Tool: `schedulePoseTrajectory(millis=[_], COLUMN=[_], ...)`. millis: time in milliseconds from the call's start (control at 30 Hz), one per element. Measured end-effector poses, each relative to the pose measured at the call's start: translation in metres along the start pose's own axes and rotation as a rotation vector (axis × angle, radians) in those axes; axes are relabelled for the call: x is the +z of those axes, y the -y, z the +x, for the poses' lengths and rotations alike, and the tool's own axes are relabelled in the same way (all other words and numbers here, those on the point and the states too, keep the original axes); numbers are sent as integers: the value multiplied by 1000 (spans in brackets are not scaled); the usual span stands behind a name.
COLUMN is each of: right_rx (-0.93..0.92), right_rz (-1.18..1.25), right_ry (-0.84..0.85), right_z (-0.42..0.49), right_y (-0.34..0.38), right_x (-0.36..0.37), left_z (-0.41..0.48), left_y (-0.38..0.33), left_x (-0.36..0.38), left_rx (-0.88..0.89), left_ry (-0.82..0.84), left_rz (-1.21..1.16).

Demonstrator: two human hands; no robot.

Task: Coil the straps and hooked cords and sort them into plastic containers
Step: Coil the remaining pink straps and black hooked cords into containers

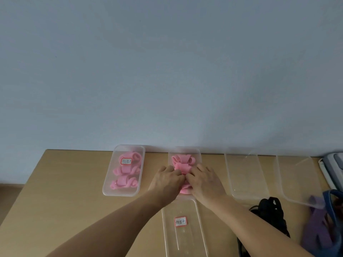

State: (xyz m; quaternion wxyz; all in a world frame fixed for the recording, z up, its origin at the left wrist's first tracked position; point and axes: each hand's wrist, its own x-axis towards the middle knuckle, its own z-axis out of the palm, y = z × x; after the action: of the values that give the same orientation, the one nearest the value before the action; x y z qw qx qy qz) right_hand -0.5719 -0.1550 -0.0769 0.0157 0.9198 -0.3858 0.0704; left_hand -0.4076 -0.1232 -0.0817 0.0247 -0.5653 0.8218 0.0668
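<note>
Labelled clear container at left: three pink coiled straps in row inside. Middle container against wall: pink coils piled inside, near ones partly hidden. Two clear containers to right. Labelled clear lid in front. Black straps and purple straps heaped loose at right.

The opening of the middle container is filled by the left hand and the right hand, by which the pink straps are gripped. Left of it, past the lidded container, bare table is found. Right of it, passage is blocked by an empty container and, further forward, black cords. In front of it a labelled lid is laid.
</note>
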Motion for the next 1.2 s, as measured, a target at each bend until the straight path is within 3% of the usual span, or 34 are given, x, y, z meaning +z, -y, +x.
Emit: schedulePoseTrajectory(millis=[167,333,633,700,833,933,1067,1200], right_rx=[130,154,259,271,359,483,626,795], right_rz=[91,167,186,179,251,309,377,277], right_ry=[-43,-103,33,41,-151,-196,135,386], right_z=[-14,-22,-26,-26,-33,-50,-78,-90], right_y=[-5,-5,-3,0,12,30,58,81], right_x=[-6,-3,-1,-6,-18,-19,-7,4], left_z=[0,-3,-11,-12,-24,-45,-79,-104], left_y=[6,0,0,0,-1,-2,-4,-5], left_x=[2,-13,-3,-5,-14,-16,2,18], left_rx=[-79,-5,-54,-68,-112,-133,-137,-220], left_ry=[4,-29,-13,-64,-194,-310,-327,-199], left_rz=[-9,62,-20,-66,-173,-267,-323,-435])
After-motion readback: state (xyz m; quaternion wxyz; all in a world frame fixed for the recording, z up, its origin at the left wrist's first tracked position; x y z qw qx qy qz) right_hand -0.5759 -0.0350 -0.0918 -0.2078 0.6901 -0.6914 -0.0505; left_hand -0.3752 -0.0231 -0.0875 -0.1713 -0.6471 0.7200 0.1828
